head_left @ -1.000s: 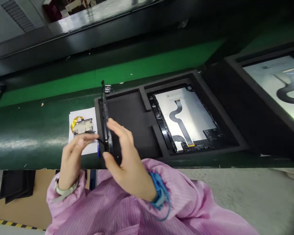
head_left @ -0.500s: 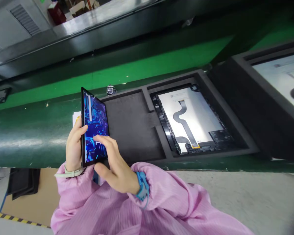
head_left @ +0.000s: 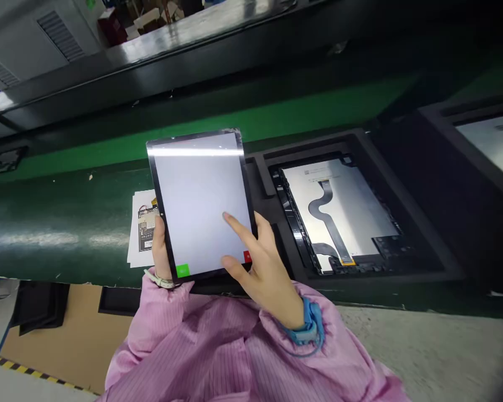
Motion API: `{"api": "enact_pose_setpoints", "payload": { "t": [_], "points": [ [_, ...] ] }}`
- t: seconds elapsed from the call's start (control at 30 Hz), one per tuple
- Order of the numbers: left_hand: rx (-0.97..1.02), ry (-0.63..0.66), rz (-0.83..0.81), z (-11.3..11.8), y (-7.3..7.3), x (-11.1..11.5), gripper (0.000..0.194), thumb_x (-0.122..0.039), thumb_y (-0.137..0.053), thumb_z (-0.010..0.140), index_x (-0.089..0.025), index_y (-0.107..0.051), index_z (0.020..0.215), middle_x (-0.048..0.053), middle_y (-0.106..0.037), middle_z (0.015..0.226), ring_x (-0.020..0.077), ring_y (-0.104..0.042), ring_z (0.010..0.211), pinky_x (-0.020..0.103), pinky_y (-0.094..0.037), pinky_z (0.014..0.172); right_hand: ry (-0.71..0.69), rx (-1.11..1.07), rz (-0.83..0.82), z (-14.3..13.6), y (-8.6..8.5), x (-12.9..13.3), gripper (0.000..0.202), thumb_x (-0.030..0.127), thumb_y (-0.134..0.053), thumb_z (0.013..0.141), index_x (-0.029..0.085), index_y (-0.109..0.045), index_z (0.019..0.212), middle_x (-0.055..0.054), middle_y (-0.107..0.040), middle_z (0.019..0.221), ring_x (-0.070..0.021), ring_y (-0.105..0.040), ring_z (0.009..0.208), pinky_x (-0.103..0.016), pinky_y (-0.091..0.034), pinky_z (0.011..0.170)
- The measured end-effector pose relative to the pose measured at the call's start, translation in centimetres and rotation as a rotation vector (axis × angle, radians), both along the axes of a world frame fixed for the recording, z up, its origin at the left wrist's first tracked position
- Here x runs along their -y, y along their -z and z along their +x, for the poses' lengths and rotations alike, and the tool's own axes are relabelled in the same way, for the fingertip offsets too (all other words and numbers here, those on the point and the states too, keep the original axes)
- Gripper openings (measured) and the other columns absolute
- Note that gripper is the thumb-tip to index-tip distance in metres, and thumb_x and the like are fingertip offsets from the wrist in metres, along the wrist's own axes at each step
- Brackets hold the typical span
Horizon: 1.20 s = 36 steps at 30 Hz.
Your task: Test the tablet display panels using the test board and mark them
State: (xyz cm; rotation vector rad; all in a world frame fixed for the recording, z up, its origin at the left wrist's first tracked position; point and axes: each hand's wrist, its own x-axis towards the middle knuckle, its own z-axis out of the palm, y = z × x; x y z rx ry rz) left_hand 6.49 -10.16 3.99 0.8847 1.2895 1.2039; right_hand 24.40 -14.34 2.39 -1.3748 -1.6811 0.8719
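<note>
A tablet (head_left: pixel 201 195) faces me with a white screen, a green box at its lower left corner and a red one at its lower right. My left hand (head_left: pixel 161 251) grips its left edge, thumb in front, the other fingers hidden behind. My right hand (head_left: pixel 266 268) is spread in front of the screen's lower right, index fingertip at the glass, holding nothing. To the right, a black foam tray (head_left: pixel 419 245) bears an opened tablet (head_left: pixel 339 206) with a silver back and a dark ribbon cable. White paper sheets (head_left: pixel 134 248) with a printed picture lie left of the held tablet.
Another foam tray (head_left: pixel 486 151) with a silver panel stands at the far right. A dark flat part (head_left: pixel 6 162) lies at the far left of the green bench (head_left: pixel 58 212). A metal rail (head_left: pixel 159 50) runs along the back. Black trays (head_left: pixel 39 304) lie on cardboard below.
The tablet has turned to face me, and its blue wallpaper has given way to a white screen with green and red boxes. Both hands have shifted right in view. The printed sheets show more.
</note>
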Motion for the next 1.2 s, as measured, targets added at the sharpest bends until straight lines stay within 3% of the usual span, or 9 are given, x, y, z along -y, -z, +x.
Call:
{"api": "enact_pose_setpoints", "payload": {
  "t": [0.1,0.2,0.3,0.43,0.53,0.63,0.7,0.97,1.2],
  "points": [
    [0.029,-0.013,-0.003,-0.1,0.8,0.2,0.073,-0.079,-0.027,0.092,-0.027,-0.071,0.118,0.006,-0.076,0.120,0.0338,-0.059,0.135,0.052,-0.055,0.106,0.006,0.113,0.069,1.4,-0.2,0.3,0.079,0.065,-0.055,0.092,0.034,-0.031,0.160,-0.014,-0.041,0.156,-0.0394,-0.036,0.149,-0.072,-0.029,0.119],
    [0.067,-0.037,-0.002,-0.7,1.9,0.4,0.068,-0.079,-0.034,0.090,-0.028,-0.074,0.108,0.006,-0.079,0.109,0.0351,-0.054,0.139,0.054,-0.055,0.106,0.073,0.176,0.206,2.1,-1.4,-0.8,0.107,0.065,-0.068,0.084,0.026,-0.011,0.165,-0.018,-0.025,0.166,-0.0417,-0.026,0.154,-0.070,-0.030,0.121],
    [0.042,0.059,-0.022,-0.8,2.8,0.5,0.074,-0.083,-0.031,0.089,-0.026,-0.074,0.110,0.006,-0.078,0.111,0.0354,-0.053,0.140,0.055,-0.054,0.107,0.025,0.214,0.348,1.4,-3.3,-3.1,0.108,0.060,-0.082,0.073,0.024,-0.029,0.161,-0.015,-0.017,0.170,-0.0439,-0.012,0.158,-0.068,-0.020,0.126],
    [-0.018,0.122,0.038,-0.2,3.1,0.5,0.080,-0.082,-0.025,0.091,-0.023,-0.072,0.119,0.008,-0.076,0.118,0.0327,-0.045,0.147,0.055,-0.051,0.112,-0.140,0.172,0.394,-0.5,-4.9,-5.7,0.102,0.047,-0.093,0.063,0.028,-0.046,0.152,-0.009,-0.025,0.169,-0.0415,-0.014,0.159,-0.067,-0.016,0.129],
    [-0.093,0.082,0.093,0.3,2.9,0.3,0.081,-0.079,-0.019,0.093,-0.024,-0.069,0.126,0.008,-0.074,0.123,0.0292,-0.037,0.152,0.052,-0.048,0.116,-0.141,0.244,0.423,-1.6,-4.5,-5.7,0.083,0.041,-0.088,0.073,0.025,-0.052,0.146,-0.010,-0.036,0.164,-0.0381,-0.027,0.156,-0.066,-0.024,0.128],
    [-0.214,0.066,0.092,0.5,2.7,0.3,0.085,-0.076,-0.013,0.096,-0.020,-0.062,0.137,0.010,-0.070,0.132,0.0300,-0.042,0.149,0.053,-0.046,0.116,-0.078,0.322,0.539,-2.2,-3.4,-4.8,0.038,0.029,-0.068,0.093,0.020,-0.066,0.130,-0.011,-0.060,0.145,-0.0308,-0.053,0.140,-0.056,-0.044,0.120],
    [-0.252,0.074,0.085,0.5,2.5,0.4,0.083,-0.075,-0.015,0.098,-0.019,-0.058,0.142,0.010,-0.068,0.134,0.0305,-0.047,0.145,0.055,-0.045,0.116,-0.058,0.317,0.604,-2.3,-2.7,-4.2,0.025,0.021,-0.056,0.099,0.020,-0.070,0.120,-0.009,-0.070,0.131,-0.0258,-0.064,0.128,-0.050,-0.053,0.112],
    [-0.099,0.061,0.047,0.4,1.8,0.6,0.087,-0.072,-0.003,0.095,-0.026,-0.066,0.134,0.009,-0.077,0.113,0.0295,-0.056,0.138,0.055,-0.050,0.112,0.109,0.382,0.775,-0.5,-2.3,-1.7,0.032,0.034,-0.066,0.091,0.022,-0.068,0.121,-0.010,-0.066,0.135,-0.0329,-0.053,0.132,-0.054,-0.052,0.106],
    [-0.138,0.056,0.029,-0.4,3.1,0.7,0.086,-0.075,0.002,0.092,-0.035,-0.026,0.162,0.007,-0.075,0.123,0.0306,-0.073,0.108,0.055,-0.061,0.091,0.416,0.243,0.575,4.3,-6.6,-4.8,0.038,0.030,-0.056,0.098,0.021,-0.059,0.135,-0.013,-0.064,0.133,-0.0301,-0.059,0.125,-0.054,-0.047,0.108]
  ]
}}
